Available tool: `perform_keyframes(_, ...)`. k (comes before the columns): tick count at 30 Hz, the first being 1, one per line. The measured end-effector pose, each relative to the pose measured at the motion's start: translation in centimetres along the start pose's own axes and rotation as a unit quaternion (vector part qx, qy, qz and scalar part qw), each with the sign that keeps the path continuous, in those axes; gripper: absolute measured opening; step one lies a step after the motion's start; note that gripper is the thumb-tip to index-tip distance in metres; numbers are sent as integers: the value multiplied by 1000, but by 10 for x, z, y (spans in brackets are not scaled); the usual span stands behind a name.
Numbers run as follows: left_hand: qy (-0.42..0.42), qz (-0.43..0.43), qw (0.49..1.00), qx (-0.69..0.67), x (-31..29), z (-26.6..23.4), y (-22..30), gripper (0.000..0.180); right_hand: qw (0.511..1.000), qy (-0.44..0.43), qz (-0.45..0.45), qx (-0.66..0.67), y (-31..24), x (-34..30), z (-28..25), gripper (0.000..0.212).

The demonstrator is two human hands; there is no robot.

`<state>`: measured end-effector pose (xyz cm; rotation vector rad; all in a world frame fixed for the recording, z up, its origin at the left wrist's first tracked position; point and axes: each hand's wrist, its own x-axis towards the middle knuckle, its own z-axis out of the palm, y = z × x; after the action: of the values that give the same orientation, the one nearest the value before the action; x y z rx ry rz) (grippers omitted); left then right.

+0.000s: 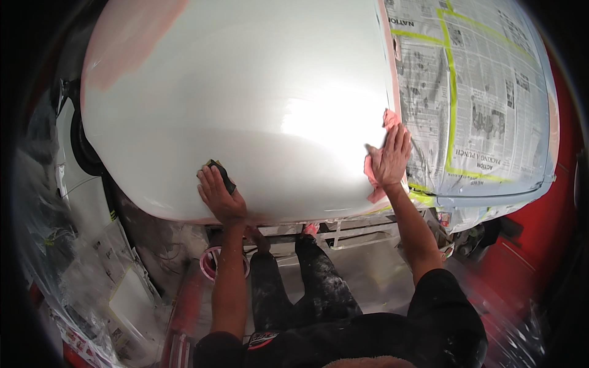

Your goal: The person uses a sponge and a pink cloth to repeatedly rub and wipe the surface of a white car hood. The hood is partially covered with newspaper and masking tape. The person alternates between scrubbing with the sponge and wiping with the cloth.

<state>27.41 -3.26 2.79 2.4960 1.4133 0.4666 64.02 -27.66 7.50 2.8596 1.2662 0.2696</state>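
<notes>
While both arms reach forward from the lower edge, their elbows bent little, each hand lies palm down on the white panel [245, 92]. The left hand [221, 195] sits near the panel's lower edge, below the right one, its wrist slightly bent and its forearm almost vertical in view. Its fingers are close together and curled on a dark pad [224, 176], which rests on the panel and shows above and to the right of them. The right hand [392, 158] lies flat at the panel's right edge, its forearm slanting up and to the left; its fingers point upward with narrow gaps, the thumb spread out to the left. Around it shows a pink patch [370, 173], visible above and below the hand; whether that is cloth or coating, I cannot tell.

Counted, there are two hands, one dark pad, one white panel and one pink ring [204, 264], the last partly behind the left forearm. Right of the panel lies newspaper [485, 80], its sheets too overlapped to count, crossed by several yellow-green tape strips [452, 92].
</notes>
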Motion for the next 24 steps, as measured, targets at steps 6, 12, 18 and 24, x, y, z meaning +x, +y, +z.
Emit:
perform_keyframes(6, -2, 6, 1000, 12, 1, 4, 3, 63, 998, -40, 46, 10, 6, -103, -15, 94)
perform_keyframes(12, -5, 6, 1000, 1, -1, 0, 0, 61, 999, -16, 26, 17, -8, -60, -18, 85)
perform_keyframes(18, 13, 22, 1000, -6, -2, 12, 1, 59, 994, 83, -4, 77, -37, 86, 4, 77)
perform_keyframes(24, 41, 33, 999, 0, 2, 15, -12, 50, 975, 36, -199, 95, -101, 70, -7, 75)
